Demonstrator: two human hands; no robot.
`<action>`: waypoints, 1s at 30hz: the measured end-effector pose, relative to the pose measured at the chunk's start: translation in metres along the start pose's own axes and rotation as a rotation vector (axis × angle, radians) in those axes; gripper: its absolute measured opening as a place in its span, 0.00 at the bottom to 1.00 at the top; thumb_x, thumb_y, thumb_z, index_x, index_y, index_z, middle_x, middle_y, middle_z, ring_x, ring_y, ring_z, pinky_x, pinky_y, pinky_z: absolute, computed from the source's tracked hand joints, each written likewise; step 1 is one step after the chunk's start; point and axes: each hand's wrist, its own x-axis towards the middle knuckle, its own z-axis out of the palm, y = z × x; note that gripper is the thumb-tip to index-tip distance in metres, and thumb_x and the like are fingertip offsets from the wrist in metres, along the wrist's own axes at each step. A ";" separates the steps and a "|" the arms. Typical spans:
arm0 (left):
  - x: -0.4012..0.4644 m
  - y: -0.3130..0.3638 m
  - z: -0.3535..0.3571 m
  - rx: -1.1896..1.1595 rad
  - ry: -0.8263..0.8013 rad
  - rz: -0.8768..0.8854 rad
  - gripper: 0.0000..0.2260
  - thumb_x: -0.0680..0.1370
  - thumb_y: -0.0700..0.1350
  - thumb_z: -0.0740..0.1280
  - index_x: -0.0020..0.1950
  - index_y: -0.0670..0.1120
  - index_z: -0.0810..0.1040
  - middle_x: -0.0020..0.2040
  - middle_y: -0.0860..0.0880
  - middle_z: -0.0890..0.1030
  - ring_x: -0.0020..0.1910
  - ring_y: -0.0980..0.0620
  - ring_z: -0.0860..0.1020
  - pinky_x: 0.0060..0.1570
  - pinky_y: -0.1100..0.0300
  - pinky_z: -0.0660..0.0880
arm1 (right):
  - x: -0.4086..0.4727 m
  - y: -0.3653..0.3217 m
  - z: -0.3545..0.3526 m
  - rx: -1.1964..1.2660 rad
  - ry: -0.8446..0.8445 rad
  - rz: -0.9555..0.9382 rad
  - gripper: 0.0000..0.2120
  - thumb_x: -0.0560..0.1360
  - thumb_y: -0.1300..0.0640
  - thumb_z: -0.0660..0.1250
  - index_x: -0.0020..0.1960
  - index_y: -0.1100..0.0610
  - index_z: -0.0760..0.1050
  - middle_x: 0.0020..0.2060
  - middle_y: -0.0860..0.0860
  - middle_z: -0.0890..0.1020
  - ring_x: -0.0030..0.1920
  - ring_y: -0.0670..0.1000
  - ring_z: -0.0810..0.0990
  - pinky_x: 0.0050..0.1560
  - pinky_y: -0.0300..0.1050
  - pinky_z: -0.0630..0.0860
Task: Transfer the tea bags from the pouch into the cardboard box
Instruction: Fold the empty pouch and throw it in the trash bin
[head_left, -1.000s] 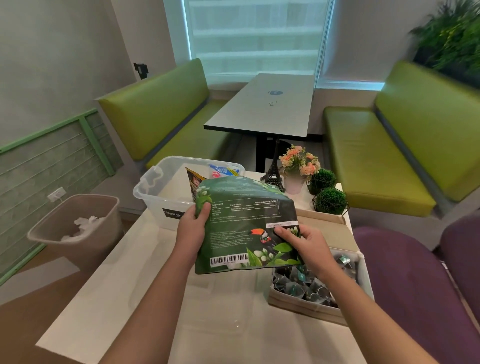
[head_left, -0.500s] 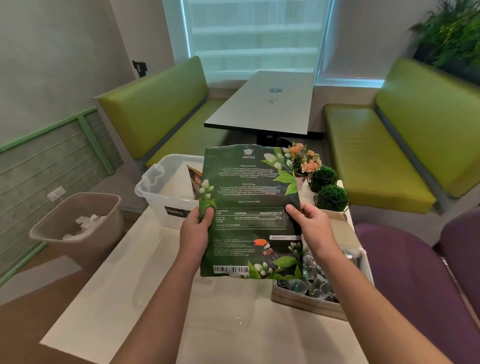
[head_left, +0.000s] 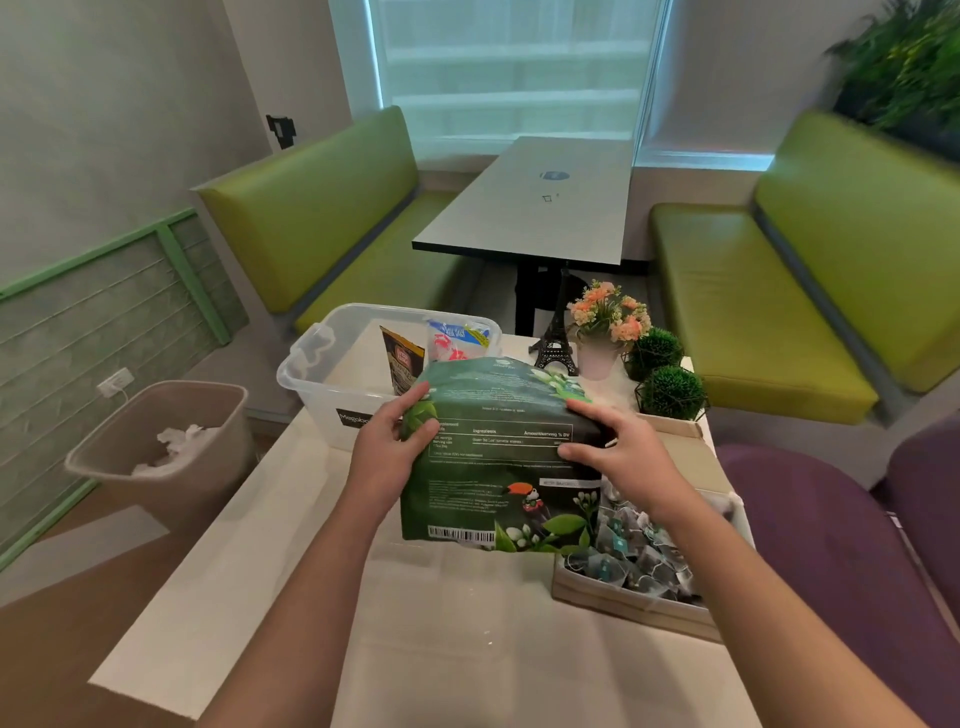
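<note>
I hold a dark green tea pouch (head_left: 498, 467) with leaf and toucan print above the white table, its upper half bent away from me. My left hand (head_left: 390, 441) grips its left edge, thumb on the front. My right hand (head_left: 618, 452) holds the right edge, fingers laid over the fold. Just right of the pouch's lower corner sits the open cardboard box (head_left: 623, 608), filled with several pyramid tea bags (head_left: 631, 551). The pouch's mouth is hidden from me.
A clear plastic bin (head_left: 311, 374) with two snack packets stands behind the pouch. A small Eiffel Tower model (head_left: 556, 343), a flower pot (head_left: 602, 332) and two round green plants (head_left: 670, 389) line the table's far right. A beige waste bin (head_left: 161, 447) stands on the floor at left.
Half a second ago the pouch stood flat and upright in front of me; now its top half is folded backward and it sits lower. Both hands kept their hold on its sides.
</note>
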 end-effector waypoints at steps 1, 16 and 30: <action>0.000 0.001 -0.001 0.046 -0.012 0.014 0.23 0.79 0.39 0.70 0.73 0.52 0.74 0.63 0.53 0.77 0.57 0.61 0.76 0.48 0.71 0.77 | 0.001 0.001 -0.001 0.011 0.024 -0.006 0.25 0.69 0.56 0.78 0.65 0.48 0.78 0.56 0.49 0.79 0.57 0.49 0.78 0.64 0.49 0.75; 0.011 0.037 0.011 0.063 0.040 0.118 0.08 0.76 0.52 0.72 0.55 0.57 0.79 0.56 0.57 0.79 0.57 0.60 0.77 0.47 0.69 0.76 | 0.002 -0.027 -0.023 0.565 0.200 -0.022 0.13 0.74 0.50 0.72 0.56 0.55 0.80 0.50 0.53 0.85 0.52 0.54 0.84 0.52 0.49 0.79; 0.007 0.009 0.025 -0.052 0.119 -0.137 0.08 0.78 0.58 0.69 0.51 0.55 0.79 0.51 0.52 0.85 0.51 0.49 0.84 0.54 0.46 0.81 | 0.005 -0.019 0.011 0.619 0.138 0.163 0.19 0.72 0.50 0.74 0.60 0.53 0.76 0.49 0.50 0.86 0.48 0.51 0.86 0.44 0.46 0.82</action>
